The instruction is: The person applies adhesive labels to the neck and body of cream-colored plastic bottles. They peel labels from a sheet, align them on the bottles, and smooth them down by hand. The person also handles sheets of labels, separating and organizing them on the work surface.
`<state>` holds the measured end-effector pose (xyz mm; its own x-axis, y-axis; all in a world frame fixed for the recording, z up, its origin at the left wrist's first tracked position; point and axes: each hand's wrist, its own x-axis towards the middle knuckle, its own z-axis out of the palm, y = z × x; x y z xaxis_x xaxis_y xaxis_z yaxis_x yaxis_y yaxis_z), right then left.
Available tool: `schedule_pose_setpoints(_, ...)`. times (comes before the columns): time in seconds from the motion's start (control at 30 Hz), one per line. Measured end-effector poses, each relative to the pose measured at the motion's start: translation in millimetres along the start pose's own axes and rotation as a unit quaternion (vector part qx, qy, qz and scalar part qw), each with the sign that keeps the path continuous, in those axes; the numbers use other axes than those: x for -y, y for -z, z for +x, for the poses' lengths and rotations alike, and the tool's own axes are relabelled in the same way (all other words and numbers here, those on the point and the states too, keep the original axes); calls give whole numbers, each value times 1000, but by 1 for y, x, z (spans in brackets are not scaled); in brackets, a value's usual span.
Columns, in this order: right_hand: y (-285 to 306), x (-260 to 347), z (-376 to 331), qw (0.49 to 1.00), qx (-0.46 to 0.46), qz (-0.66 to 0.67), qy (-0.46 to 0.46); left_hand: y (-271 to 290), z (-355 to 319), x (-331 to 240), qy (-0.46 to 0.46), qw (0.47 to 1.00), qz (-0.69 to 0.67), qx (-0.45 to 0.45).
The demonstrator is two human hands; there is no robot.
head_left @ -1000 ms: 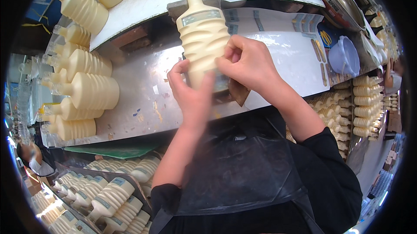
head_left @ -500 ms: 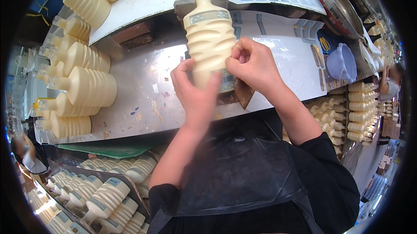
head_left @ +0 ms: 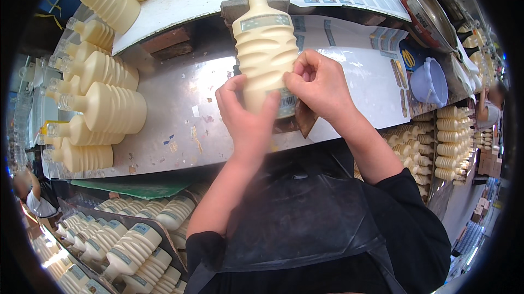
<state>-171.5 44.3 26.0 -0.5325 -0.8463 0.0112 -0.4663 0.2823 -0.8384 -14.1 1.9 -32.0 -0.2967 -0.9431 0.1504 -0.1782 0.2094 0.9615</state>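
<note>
A cream-coloured ribbed plastic bottle [head_left: 266,54] with a clear neck stands upright above the shiny metal worktop [head_left: 180,114], held at its lower end by 2 hands. The left hand [head_left: 248,116] wraps its base — the thumb presses a small label there. The right hand [head_left: 318,84] pinches the label's edge. More cream bottles [head_left: 101,108] lie to the left.

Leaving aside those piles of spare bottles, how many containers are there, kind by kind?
Cream ribbed bottle, held by left hand and right hand: 1
Pale blue plastic tub: 1
Metal pan: 1
Total: 3
</note>
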Motion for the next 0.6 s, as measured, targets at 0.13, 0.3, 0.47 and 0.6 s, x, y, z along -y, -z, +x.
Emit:
schedule_pose_setpoints(0.13, -4, -1, -3, 998, -19, -47, 25, 0, 0, -1, -4, 1000, 6, 0)
schedule_pose_setpoints(0.3, 8, -14, -2, 997, -72, 12, 27, 0, 0, -1, -4, 1000, 7, -5)
schedule_pose_setpoints(0.47, 36, -31, -5, 962, -7, 253, -102, -2, -1, 3, 5, 1000, -18, -9)
schedule_pose_setpoints(0.6, 25, -26, -32, 935, 23, 347, -64, -2, -4, 15, -75, 996, 34, -17)
